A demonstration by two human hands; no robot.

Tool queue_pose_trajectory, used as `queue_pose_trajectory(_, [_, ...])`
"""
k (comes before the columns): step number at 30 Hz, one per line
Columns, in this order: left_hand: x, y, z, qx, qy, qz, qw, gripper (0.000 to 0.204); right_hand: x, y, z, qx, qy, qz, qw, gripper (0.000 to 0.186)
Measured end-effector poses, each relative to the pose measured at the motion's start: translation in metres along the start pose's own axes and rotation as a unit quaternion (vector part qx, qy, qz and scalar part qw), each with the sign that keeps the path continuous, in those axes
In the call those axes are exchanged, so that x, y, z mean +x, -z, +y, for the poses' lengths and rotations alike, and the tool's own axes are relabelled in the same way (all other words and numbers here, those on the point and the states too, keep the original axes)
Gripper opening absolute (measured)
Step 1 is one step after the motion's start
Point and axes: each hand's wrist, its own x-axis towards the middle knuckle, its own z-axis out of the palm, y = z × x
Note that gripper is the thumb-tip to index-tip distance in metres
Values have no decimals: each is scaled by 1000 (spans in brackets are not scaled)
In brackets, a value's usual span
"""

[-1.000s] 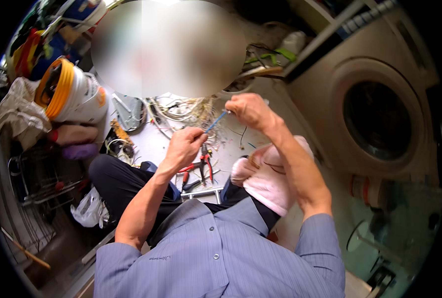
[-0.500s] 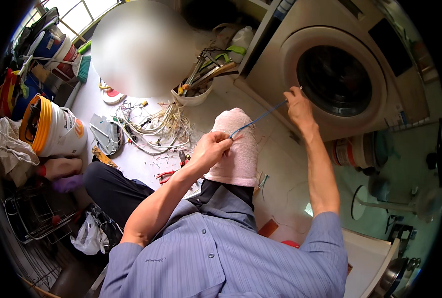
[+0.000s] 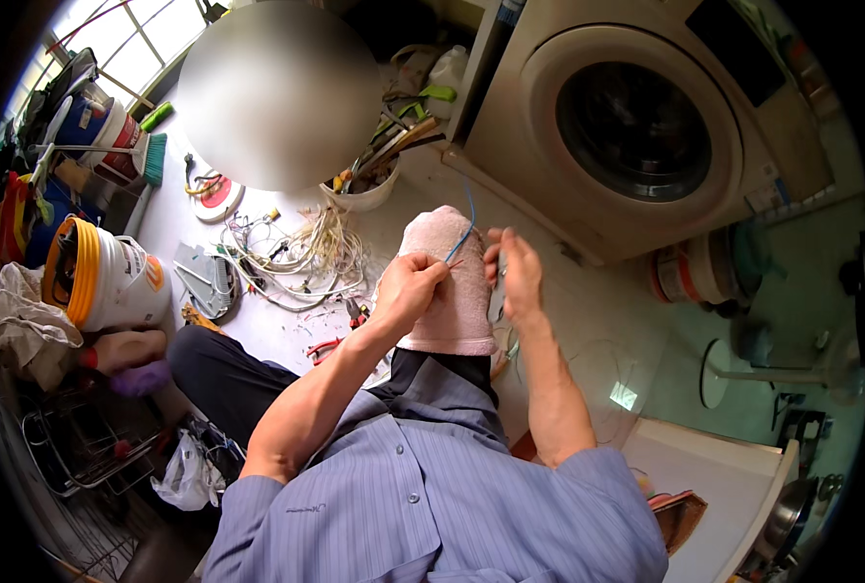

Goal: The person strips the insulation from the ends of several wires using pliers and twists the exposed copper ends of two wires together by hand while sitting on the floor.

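My left hand (image 3: pixel 415 287) pinches a blue wire (image 3: pixel 464 233) over a pink towel-like cloth (image 3: pixel 445 316) draped on my raised knee. The wire's far end curves loosely upward, and something thin and reddish is by the pinching fingertips. Just right of the knee, my right hand (image 3: pixel 518 270) is closed on a slim grey tool (image 3: pixel 496 303), partly hidden and too blurred to identify. On the floor beyond my left arm are red-handled pliers (image 3: pixel 322 348) and a tangle of pale cables (image 3: pixel 311 255).
A washing machine (image 3: pixel 507 97) is at upper right. Buckets (image 3: pixel 126 277), a broom (image 3: pixel 153 158) and a wire rack (image 3: pixel 68 442) crowd the left. A tub of tools (image 3: pixel 359 199) stands ahead; a white-topped surface (image 3: pixel 699 471) is at lower right. A blurred patch covers the upper middle.
My right hand has let go of the blue wire's far end and moved down and left beside my knee; it now holds a grey tool. My left hand keeps its pinch.
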Motion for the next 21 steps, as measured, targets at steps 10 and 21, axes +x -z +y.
queue_pose_trajectory(10, [-3, 0, 1, 47, -21, 28, 998, 21, -30, 5, -7, 79, -6, -29, 996, 42])
queue_pose_trajectory(21, [0, 3, 5, 65, -17, 27, 997, 19, -35, 7, 22, -308, 203, 7, 929, 39])
